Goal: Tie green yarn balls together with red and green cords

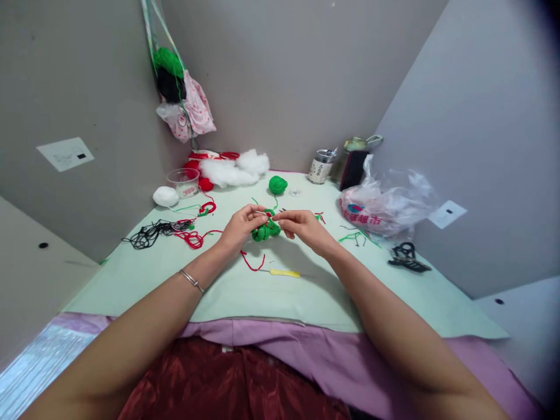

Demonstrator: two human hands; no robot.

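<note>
My left hand [241,227] is closed on a small green crochet piece [262,234] with red on its upper part. Close against its right side, my right hand [304,227] is pinched; whatever lies between its fingertips is too small to make out. A green strand runs back from the piece toward a ball of green yarn [277,185]. Nearer to me, a crochet hook with a yellow handle [284,273] lies on the table, with a loose red yarn strand [254,267] at its metal end.
Tangled black yarn [151,233], red yarn [190,238], a clear tub [186,185] and white stuffing [234,170] lie left and behind. A pen cup [320,169], plastic bag [380,204], green yarn scraps [356,237] and black hair claw [409,259] are at right.
</note>
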